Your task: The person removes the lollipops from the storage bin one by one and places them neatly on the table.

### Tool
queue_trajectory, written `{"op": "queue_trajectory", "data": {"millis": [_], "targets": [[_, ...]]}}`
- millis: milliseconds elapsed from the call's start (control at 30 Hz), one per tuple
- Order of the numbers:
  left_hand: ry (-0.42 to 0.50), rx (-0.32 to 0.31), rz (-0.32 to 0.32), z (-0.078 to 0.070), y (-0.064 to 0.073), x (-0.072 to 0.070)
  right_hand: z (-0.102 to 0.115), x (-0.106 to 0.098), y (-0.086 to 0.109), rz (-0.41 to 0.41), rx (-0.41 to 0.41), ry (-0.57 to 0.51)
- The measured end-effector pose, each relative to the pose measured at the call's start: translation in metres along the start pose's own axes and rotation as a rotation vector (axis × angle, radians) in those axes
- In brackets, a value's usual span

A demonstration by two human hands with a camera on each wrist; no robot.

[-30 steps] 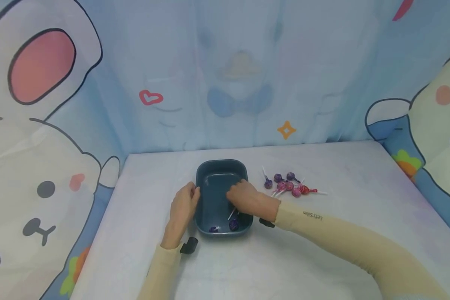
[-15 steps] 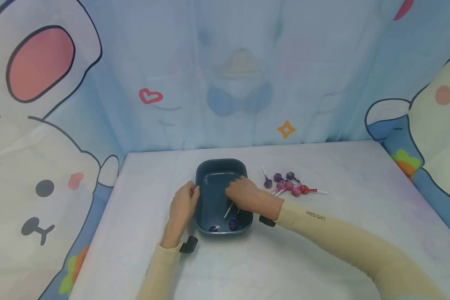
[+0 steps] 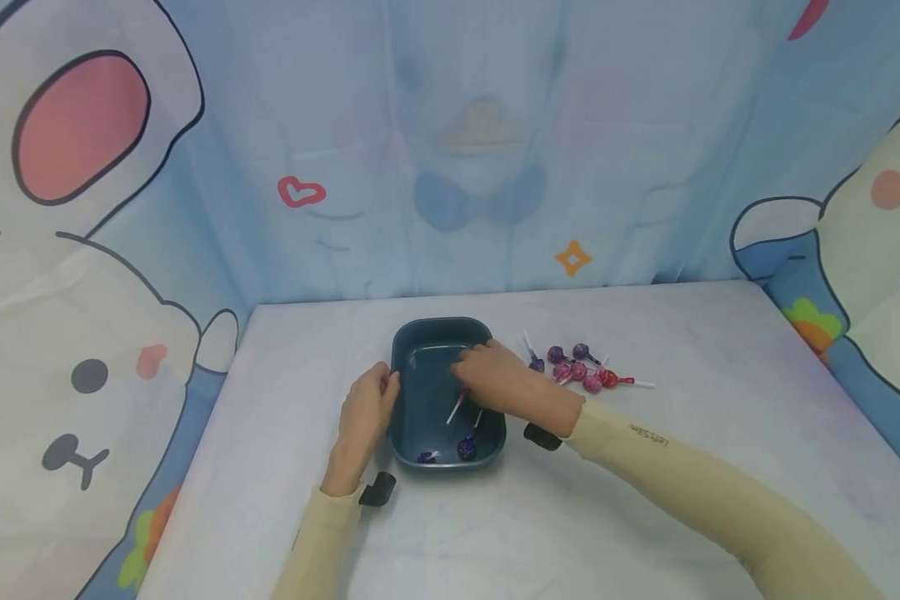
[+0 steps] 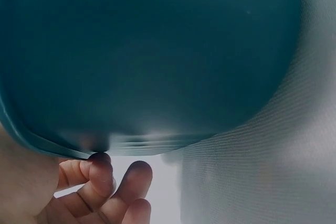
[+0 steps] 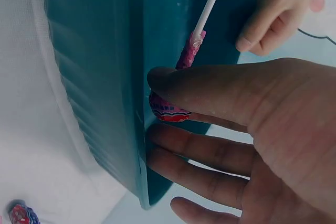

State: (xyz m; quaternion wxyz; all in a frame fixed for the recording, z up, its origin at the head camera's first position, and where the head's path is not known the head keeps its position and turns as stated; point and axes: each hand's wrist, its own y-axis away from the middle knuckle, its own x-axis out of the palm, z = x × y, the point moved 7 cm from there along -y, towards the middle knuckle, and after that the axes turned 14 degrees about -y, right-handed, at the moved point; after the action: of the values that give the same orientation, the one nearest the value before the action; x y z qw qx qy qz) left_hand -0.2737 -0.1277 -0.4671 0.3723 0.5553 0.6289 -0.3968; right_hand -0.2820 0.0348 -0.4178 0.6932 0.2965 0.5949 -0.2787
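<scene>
A dark teal tray (image 3: 420,417) stands on the white table, and my left hand (image 3: 367,408) grips its left rim. In the left wrist view, curled fingertips (image 4: 102,169) touch the outside of that rim. My right hand (image 3: 498,379) is over the tray's right side. Its thumb and fingers pinch a pink-wrapped lollipop (image 5: 170,109) by the candy end, with the white stick (image 5: 209,6) pointing away from the hand. A purple lollipop (image 3: 467,448) lies inside near the front wall. Beside it is a small purple-wrapped piece (image 3: 427,457), partly hard to make out.
Several lollipops lie on the table (image 3: 645,483) right of the tray: purple ones (image 3: 581,352), pink ones (image 3: 592,383) and a red one (image 3: 609,379). My right forearm (image 3: 690,475) reaches across in front of them. A printed cloth backdrop (image 3: 480,167) rises behind the table.
The right hand has shifted slightly up and its wrist to the right. The held lollipop's pink wrapper now shows below the hand. My left hand and the tray stay put.
</scene>
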Motion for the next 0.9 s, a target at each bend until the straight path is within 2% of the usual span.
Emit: {"op": "queue_trajectory", "data": {"millis": [633, 900], "targets": [[0.011, -0.01, 0.003, 0.001, 0.001, 0.003, -0.009, -0.013, 0.02, -0.086, -0.021, 0.003], [0.01, -0.025, 0.012, 0.002, 0.0, 0.003, -0.023, -0.014, 0.029, -0.086, 0.055, -0.045]]}}
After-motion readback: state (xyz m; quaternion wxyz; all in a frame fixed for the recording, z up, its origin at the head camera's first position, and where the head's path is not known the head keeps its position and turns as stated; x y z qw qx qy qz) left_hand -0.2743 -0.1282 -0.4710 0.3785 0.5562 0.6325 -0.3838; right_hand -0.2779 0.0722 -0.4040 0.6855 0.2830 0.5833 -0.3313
